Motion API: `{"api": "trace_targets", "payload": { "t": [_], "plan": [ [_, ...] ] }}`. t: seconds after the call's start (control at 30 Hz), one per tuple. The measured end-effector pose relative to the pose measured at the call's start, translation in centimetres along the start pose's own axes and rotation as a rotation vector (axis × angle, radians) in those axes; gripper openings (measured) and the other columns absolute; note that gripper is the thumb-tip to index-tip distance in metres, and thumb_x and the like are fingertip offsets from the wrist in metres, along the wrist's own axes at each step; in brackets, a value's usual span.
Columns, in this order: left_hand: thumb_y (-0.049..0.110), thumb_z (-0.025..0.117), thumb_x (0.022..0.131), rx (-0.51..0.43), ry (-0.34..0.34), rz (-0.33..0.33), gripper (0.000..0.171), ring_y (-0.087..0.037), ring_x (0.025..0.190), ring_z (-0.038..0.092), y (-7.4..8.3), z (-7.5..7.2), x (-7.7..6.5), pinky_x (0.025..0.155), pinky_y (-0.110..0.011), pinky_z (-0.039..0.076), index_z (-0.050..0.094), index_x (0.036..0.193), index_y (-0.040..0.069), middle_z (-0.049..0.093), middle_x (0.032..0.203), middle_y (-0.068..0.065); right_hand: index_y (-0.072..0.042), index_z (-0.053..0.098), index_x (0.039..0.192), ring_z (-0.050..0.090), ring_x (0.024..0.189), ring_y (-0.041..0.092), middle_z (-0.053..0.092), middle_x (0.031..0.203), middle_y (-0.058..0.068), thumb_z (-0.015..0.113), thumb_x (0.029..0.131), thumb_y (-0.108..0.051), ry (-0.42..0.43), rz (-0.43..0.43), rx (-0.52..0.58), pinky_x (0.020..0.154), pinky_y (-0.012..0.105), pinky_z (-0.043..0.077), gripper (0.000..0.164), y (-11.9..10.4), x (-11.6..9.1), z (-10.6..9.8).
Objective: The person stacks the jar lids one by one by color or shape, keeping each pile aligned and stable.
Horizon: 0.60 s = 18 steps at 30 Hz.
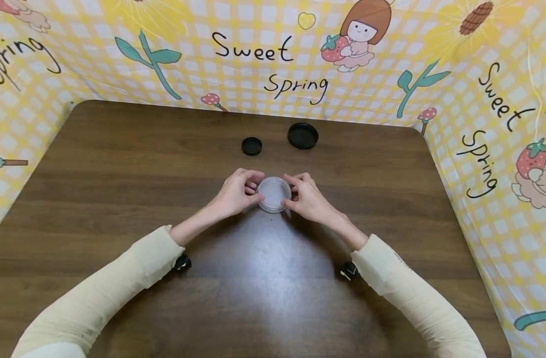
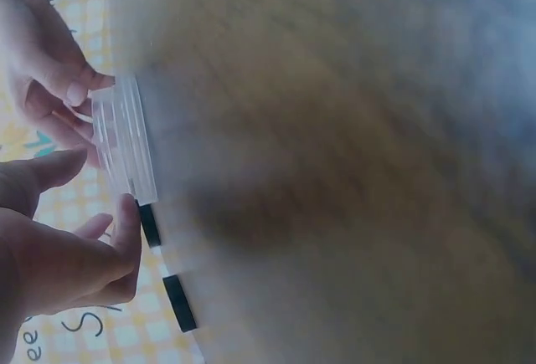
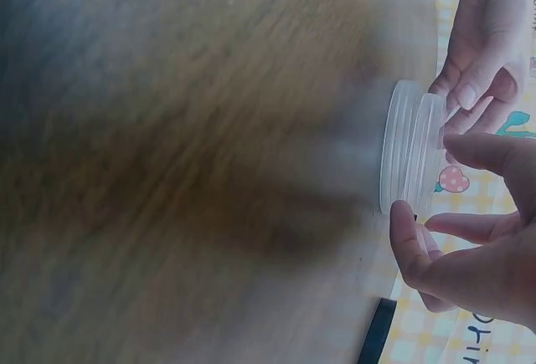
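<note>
Clear plastic container (image 1: 274, 193) sits between left fingers (image 1: 254, 174) and right fingers (image 1: 292, 179), both pinching its edge

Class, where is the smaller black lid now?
In the head view, the smaller black lid lies beyond the left hand, left of the larger black lid.

The head camera looks forward and down from well above and behind the grip. The wrist cameras (image 1: 182, 262) sit low and close behind it, facing forward, tipped sideways; both show the container (image 2: 126, 142), left hand (image 2: 67, 255) and right hand (image 2: 42, 67).
</note>
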<state>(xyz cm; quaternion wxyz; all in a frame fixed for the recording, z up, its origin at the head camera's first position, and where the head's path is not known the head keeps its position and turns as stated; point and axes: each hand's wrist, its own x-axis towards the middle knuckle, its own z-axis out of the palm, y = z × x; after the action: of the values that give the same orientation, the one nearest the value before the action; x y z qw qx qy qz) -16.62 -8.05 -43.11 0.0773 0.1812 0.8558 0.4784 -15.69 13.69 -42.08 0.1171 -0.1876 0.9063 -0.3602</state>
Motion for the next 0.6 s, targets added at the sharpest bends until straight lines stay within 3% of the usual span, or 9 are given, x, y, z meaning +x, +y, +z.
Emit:
{"api": "trace_targets", "payload": {
  "t": [0.23,0.4,0.6],
  "plan": [
    [0.003,0.071,0.086,-0.033,0.029,0.02,0.044,-0.031,0.099,0.058,-0.2,-0.7,1.2,0.085,-0.036,0.052,0.056,0.126,-0.006,0.052,0.116,-0.023,0.005,0.05,0.136,0.054,0.104,0.033,0.041,0.125,0.025,0.069,0.087,-0.007,0.069,0.013,0.021,0.082,0.035,0.051,0.054,0.6,0.4,-1.0],
    [0.004,0.069,0.088,-0.054,0.042,0.016,0.042,-0.033,0.1,0.058,-0.2,-0.8,3.1,0.087,-0.038,0.051,0.056,0.127,-0.005,0.054,0.116,-0.023,0.003,0.058,0.127,0.051,0.102,0.036,0.046,0.12,0.024,0.068,0.086,-0.005,0.155,-0.011,-0.003,0.084,0.041,0.046,0.043,1.6,1.4,-2.4],
    [0.001,0.067,0.088,-0.095,0.08,0.049,0.04,-0.036,0.104,0.055,-0.1,-0.4,5.9,0.089,-0.036,0.05,0.055,0.126,-0.005,0.051,0.118,-0.023,0.004,0.06,0.123,0.048,0.101,0.035,0.048,0.119,0.024,0.066,0.086,-0.003,0.174,-0.002,-0.048,0.087,0.044,0.039,0.038,2.7,3.3,-4.2]
  ]
}}
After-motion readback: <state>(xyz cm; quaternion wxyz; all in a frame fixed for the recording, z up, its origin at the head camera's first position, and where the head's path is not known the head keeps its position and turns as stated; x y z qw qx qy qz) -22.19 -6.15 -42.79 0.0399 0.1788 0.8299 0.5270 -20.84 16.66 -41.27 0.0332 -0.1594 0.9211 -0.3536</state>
